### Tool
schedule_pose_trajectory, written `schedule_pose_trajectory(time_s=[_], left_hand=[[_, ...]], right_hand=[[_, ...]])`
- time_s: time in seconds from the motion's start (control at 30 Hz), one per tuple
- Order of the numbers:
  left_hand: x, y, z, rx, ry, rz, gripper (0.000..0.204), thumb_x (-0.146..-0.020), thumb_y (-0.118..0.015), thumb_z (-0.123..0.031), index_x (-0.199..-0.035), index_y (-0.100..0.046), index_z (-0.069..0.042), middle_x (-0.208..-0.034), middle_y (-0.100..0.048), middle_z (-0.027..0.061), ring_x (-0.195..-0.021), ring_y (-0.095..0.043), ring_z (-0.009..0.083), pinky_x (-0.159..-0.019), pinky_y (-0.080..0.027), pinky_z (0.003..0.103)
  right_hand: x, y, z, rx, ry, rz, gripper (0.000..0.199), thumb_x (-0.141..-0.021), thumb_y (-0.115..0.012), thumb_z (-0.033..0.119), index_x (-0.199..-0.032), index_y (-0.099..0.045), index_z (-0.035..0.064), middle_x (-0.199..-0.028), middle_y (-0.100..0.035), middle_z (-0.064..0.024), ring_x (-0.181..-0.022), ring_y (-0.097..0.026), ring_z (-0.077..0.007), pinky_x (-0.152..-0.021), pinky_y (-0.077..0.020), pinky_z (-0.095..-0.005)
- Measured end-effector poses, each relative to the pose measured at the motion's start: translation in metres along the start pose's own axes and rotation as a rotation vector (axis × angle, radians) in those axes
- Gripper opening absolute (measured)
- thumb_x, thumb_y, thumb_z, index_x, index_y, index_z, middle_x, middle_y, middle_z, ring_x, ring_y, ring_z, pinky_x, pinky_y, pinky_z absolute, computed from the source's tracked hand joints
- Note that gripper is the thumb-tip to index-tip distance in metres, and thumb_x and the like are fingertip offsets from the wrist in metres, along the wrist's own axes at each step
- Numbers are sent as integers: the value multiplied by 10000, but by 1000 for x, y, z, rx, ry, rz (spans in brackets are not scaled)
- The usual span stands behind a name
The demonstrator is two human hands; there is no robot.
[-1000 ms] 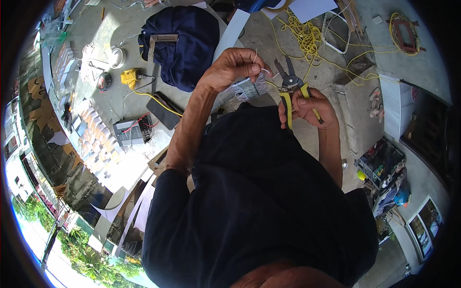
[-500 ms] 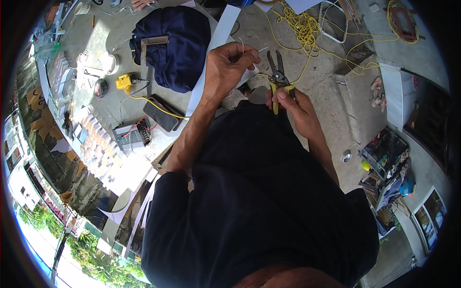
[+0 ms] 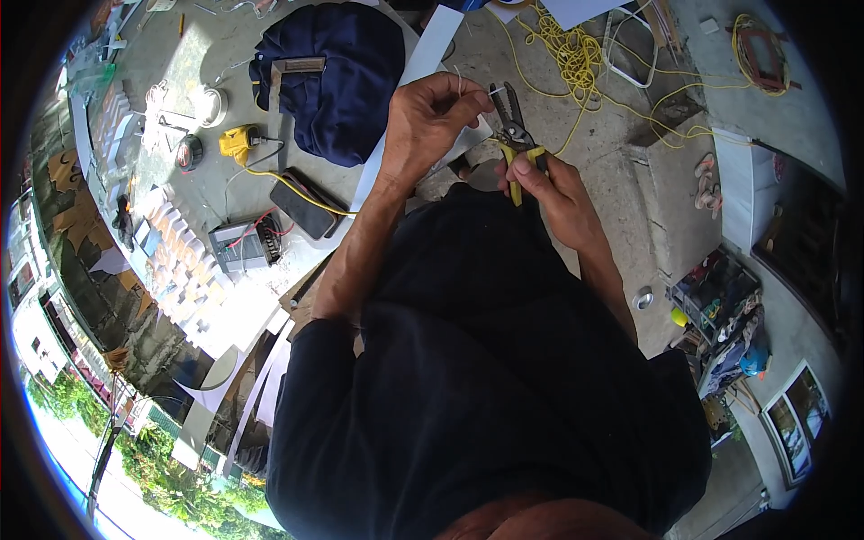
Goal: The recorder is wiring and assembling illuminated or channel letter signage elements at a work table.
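Observation:
My left hand (image 3: 434, 115) is closed around a thin white wire (image 3: 493, 91) whose end sticks out to the right of the fingers. My right hand (image 3: 551, 187) grips the yellow handles of a pair of wire-cutting pliers (image 3: 515, 139). The dark jaws of the pliers point up and sit right at the wire's free end. Both hands are held above my dark-clothed lap, over a grey concrete floor (image 3: 621, 180).
A dark blue bag (image 3: 346, 76) lies beyond my left hand. A yellow tape measure (image 3: 238, 140), a black flat device (image 3: 304, 205) and a grey box with red wires (image 3: 241, 245) lie at left. Tangled yellow cord (image 3: 576, 49) spreads at the back right.
Both hands have risen slightly and drawn together. The small metal part my left hand held a second ago is gone from view; the pliers' jaws now meet the wire.

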State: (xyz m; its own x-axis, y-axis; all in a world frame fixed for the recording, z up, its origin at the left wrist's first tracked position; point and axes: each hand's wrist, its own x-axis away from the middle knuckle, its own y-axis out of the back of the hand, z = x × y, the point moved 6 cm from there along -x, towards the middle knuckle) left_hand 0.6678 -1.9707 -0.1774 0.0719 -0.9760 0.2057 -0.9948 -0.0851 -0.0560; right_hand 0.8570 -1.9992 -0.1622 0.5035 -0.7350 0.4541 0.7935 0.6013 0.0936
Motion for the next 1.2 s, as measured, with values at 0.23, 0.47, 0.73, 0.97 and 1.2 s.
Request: schedule_pose_trajectory(time_s=[0.23,0.47,0.73,0.97,1.2], left_hand=[[0,1,3,-6,-29,-2,98,-892,-674,-54,-912,-716,31,-832,-738,76,-669,-592,66,-636,-487,235],[-1,2,7,-12,5,5,92,-881,-679,-51,-899,-719,30,-815,-738,68,-659,-587,64,-629,-484,233],[0,2,7,-68,20,-1,103,-873,-674,-65,-890,-727,21,-808,-738,52,-652,-578,56,-602,-459,220],[2,3,9,-50,7,-13,105,-874,-673,-61,-891,-729,26,-803,-734,56,-651,-578,62,-599,-459,229],[4,4,10,-46,-8,-20,109,-873,-666,-55,-892,-727,33,-807,-737,67,-651,-576,62,-604,-464,231]], right_hand=[[-3,-1,3,62,-1,-13,406,-1052,-490,355,-1114,-617,-25,-978,-681,-105,-878,-640,-171,-815,-490,-330],[-3,-1,11,170,28,-49,438,-1036,-512,398,-1086,-629,-21,-868,-677,-99,-823,-633,-170,-756,-480,-319],[-4,-4,12,326,85,-132,448,-1025,-538,395,-900,-555,-35,-711,-547,-127,-645,-543,-220,-608,-422,-386],[-4,-4,13,397,116,-153,458,-1024,-535,396,-910,-555,-47,-731,-575,-173,-644,-574,-282,-606,-434,-415],[-4,-5,12,548,134,-167,443,-1027,-524,382,-917,-563,-45,-770,-605,-208,-689,-624,-365,-627,-467,-454]])
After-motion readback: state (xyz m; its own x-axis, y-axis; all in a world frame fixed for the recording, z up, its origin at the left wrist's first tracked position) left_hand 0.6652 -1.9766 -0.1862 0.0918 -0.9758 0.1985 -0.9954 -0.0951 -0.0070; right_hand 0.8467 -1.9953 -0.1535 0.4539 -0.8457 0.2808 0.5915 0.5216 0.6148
